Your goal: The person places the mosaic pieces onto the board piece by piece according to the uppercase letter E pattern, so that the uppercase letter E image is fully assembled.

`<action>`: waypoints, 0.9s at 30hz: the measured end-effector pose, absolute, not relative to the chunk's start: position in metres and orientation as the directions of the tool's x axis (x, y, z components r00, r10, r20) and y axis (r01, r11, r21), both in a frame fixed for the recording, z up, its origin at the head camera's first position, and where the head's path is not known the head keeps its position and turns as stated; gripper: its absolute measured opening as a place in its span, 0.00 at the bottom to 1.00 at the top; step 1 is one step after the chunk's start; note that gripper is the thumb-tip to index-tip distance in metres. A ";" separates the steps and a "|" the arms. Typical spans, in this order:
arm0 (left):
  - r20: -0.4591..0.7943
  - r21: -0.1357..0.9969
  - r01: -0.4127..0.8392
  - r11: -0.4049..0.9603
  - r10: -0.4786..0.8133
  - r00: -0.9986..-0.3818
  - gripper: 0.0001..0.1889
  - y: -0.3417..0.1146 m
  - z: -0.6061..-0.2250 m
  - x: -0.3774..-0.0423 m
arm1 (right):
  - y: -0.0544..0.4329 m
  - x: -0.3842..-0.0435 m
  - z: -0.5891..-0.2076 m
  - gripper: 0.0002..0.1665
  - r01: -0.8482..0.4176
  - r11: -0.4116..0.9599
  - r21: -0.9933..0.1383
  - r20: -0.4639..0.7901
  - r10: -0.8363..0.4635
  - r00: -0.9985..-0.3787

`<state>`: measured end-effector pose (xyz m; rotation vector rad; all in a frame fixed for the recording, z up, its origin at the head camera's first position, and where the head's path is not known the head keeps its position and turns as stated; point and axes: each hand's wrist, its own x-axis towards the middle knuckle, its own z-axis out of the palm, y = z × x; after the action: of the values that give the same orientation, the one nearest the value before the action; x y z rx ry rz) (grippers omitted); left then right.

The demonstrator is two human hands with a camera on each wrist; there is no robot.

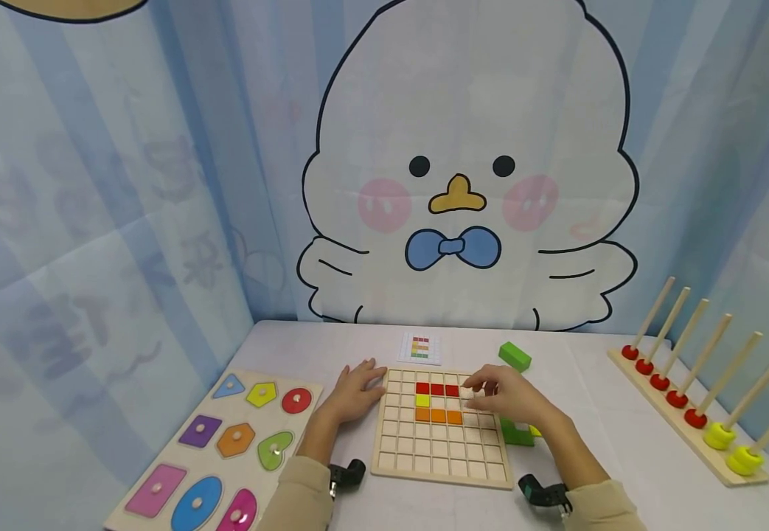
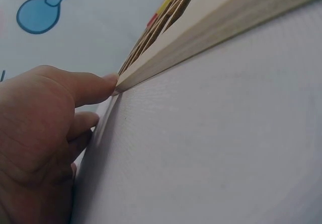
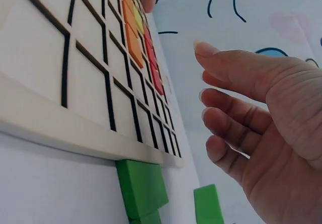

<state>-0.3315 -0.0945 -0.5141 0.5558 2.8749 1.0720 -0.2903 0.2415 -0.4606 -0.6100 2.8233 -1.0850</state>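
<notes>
Centrally on the table lies a pale grid board bearing three red tiles, a yellow tile and three orange tiles. The left hand, relaxed, touches its far-left corner; the right hand, loosely parted and empty, hovers at its right side.

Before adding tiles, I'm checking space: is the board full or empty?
Part-full: the board holds red tiles, a yellow tile and orange tiles; many squares are bare.

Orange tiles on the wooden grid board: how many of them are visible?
3, in one row: the left orange tile, below the yellow tile; the middle orange tile; the right orange tile. The right hand may hide others.
</notes>
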 end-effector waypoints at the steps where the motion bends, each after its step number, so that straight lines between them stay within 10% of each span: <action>1: 0.099 0.637 0.319 0.702 0.336 -0.937 0.25 -0.094 -0.514 -0.331 | 0.244 -0.290 -0.458 0.19 -0.328 0.679 -0.657 0.086 -0.365 -0.927; 27: 0.092 0.622 0.316 0.717 0.334 -0.938 0.25 -0.094 -0.517 -0.333 | 0.329 -0.288 -0.464 0.20 -0.165 0.658 -0.735 -0.090 -0.335 -0.938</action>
<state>-0.3325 -0.0945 -0.5168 0.5466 2.8859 1.0372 -0.2882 0.3291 -0.4636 -0.4070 2.6577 -1.1459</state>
